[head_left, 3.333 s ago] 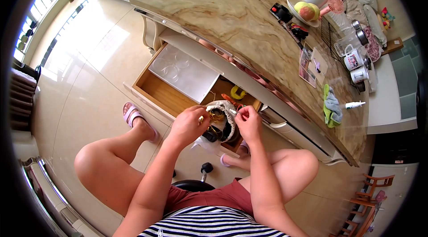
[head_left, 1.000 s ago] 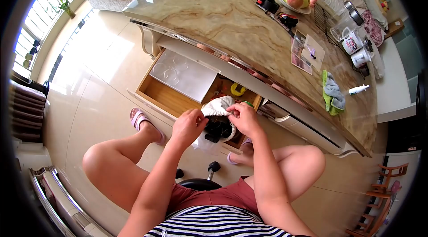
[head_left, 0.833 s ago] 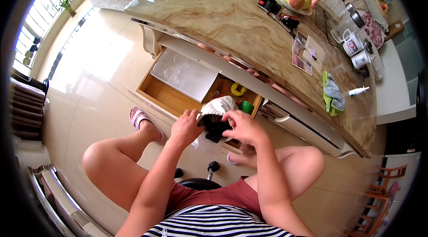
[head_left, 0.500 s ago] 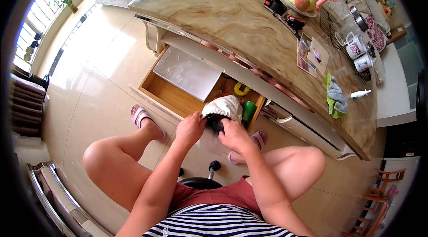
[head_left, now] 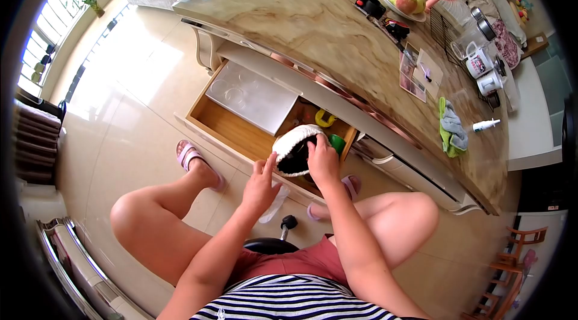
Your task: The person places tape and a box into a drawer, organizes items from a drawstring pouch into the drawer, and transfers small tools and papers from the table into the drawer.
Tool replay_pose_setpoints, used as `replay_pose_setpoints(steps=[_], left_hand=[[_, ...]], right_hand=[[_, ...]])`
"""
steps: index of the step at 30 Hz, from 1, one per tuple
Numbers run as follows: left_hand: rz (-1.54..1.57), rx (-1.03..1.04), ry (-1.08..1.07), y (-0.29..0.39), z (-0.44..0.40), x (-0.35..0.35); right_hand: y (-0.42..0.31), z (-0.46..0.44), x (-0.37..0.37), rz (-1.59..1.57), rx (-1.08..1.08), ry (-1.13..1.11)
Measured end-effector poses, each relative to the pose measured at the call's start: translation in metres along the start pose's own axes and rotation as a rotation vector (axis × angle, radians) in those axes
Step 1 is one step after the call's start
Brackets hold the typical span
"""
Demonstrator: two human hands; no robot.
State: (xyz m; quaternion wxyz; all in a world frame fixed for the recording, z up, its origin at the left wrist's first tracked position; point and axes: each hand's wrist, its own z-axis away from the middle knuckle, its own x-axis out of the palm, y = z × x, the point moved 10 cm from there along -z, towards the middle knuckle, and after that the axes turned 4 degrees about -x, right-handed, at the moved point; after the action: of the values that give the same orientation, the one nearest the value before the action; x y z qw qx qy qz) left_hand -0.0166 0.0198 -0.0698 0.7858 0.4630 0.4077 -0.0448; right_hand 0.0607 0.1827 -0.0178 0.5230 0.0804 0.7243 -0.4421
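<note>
A white cloth pouch (head_left: 289, 137) with a gathered rim and a dark inside is tilted over the front of the open drawer (head_left: 220, 120), its mouth facing me. My right hand (head_left: 324, 160) grips the pouch's right rim, thumb at the opening. At the lower left rim, my left hand (head_left: 259, 190) has its fingers stretched apart, the fingertips at or near the cloth. A piece of clear plastic (head_left: 274, 207) hangs beside my left thumb; whether the hand touches it I cannot tell. What lies in the pouch is hidden in shadow.
Inside the drawer are a white box (head_left: 250, 97), a yellow ring-shaped item (head_left: 326, 118) and a green cylinder (head_left: 336, 144). On the marble top (head_left: 289, 13) lie a cloth (head_left: 453, 128), a small white bottle (head_left: 485, 125), cards and a bowl of fruit (head_left: 400, 12).
The pouch's mouth has opened wider and turned upward. My right hand has moved up to its right rim. My left hand has loosened and spread its fingers. The clear plastic has shifted left.
</note>
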Motion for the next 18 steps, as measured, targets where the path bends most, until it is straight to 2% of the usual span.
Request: replay_pose_setpoints(steps=[3, 4, 5, 7, 9, 14, 17, 18], left_hand=[[-0.029, 0.033, -0.025, 0.004, -0.007, -0.01], [-0.012, 0.079, 0.094, 0.011, -0.009, -0.023], [-0.014, 0.08, 0.094, 0.013, -0.013, -0.025], [-0.071, -0.009, 0.14, 0.016, -0.021, -0.035], [-0.074, -0.001, 0.177, 0.027, -0.03, -0.038], [-0.062, 0.183, 0.274, 0.051, -0.049, -0.041], [0.016, 0.29, 0.334, 0.059, -0.048, -0.048], [0.05, 0.283, 0.353, 0.056, -0.046, -0.052]], right_hand=[[0.01, -0.003, 0.001, 0.029, 0.078, -0.002], [0.01, -0.003, -0.001, 0.025, 0.064, 0.021], [0.011, -0.003, -0.002, 0.022, 0.052, 0.044], [0.012, 0.0, 0.0, 0.008, 0.089, 0.005], [0.003, 0.001, -0.004, -0.073, -0.029, 0.107], [-0.005, 0.005, 0.002, -0.205, -0.061, 0.096], [0.008, 0.0, 0.004, -0.176, -0.03, 0.094], [0.001, 0.0, -0.005, -0.103, -0.11, 0.165]])
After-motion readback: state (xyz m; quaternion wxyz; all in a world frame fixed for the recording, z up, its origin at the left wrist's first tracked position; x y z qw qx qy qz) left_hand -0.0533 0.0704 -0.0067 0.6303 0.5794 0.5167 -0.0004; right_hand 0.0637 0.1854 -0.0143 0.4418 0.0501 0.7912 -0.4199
